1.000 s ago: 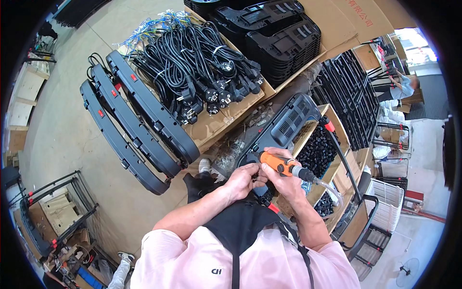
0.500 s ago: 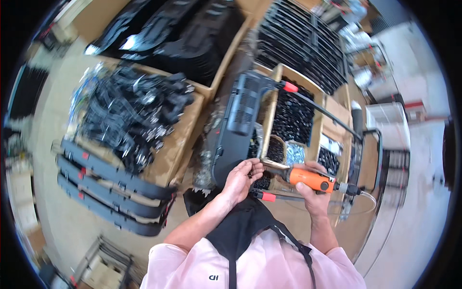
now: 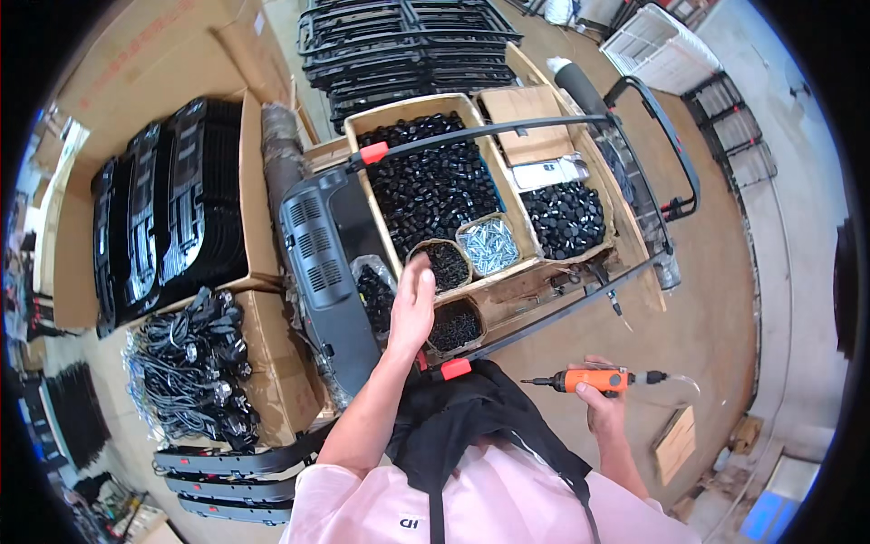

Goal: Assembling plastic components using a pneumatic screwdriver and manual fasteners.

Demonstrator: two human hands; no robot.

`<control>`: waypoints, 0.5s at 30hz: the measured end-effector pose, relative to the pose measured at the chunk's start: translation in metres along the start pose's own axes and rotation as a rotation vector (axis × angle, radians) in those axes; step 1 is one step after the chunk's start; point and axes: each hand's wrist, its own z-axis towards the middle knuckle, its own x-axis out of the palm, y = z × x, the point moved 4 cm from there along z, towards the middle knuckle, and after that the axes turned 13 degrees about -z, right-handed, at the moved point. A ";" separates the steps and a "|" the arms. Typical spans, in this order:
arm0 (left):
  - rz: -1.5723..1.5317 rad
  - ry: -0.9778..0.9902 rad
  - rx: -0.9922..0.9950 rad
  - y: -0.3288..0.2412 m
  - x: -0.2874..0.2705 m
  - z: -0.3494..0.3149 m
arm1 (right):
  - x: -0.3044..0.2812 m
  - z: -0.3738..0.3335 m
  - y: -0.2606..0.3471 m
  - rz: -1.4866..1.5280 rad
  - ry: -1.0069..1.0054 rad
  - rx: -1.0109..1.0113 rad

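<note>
My right hand (image 3: 605,412) is wrapped round an orange air screwdriver (image 3: 594,380), its bit pointing left and a hose running off its right end. My left hand (image 3: 413,310) reaches forward over the rim of a small tub of dark screws (image 3: 444,263), fingers stretched out and their tips somewhat blurred. Whether the fingertips touch any screws is hard to see. Beside that tub sits one of silver screws (image 3: 490,246), and a third tub of small black screws (image 3: 456,328) stands nearer me. A long dark grey plastic panel (image 3: 317,245) with vent slots lies left of my left hand.
A black tube frame (image 3: 535,328) with red end pieces (image 3: 454,369) spans the wooden bins of black caps (image 3: 421,172). Cartons of black panels (image 3: 195,199) and bundled cables (image 3: 195,367) stand at left. Stacked black frames (image 3: 408,45) are at the back.
My view has turned toward the bins. My left hand has moved forward from near the screwdriver tip to the screw tub. The screwdriver has moved down, away from the left hand.
</note>
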 end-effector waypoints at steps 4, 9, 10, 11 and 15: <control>0.430 0.222 -0.012 0.004 0.032 -0.044 | -0.009 0.050 -0.072 0.135 0.033 0.217; 0.921 0.393 -0.262 0.027 0.079 -0.083 | 0.026 0.157 -0.200 0.626 0.022 0.569; 0.995 0.334 -0.316 0.025 0.083 -0.079 | 0.037 0.181 -0.227 0.632 0.065 0.583; 1.064 0.280 -0.373 0.023 0.088 -0.077 | 0.043 0.204 -0.256 0.665 0.049 0.586; 1.168 0.272 -0.370 0.026 0.099 -0.072 | 0.076 0.255 -0.295 0.670 0.145 0.716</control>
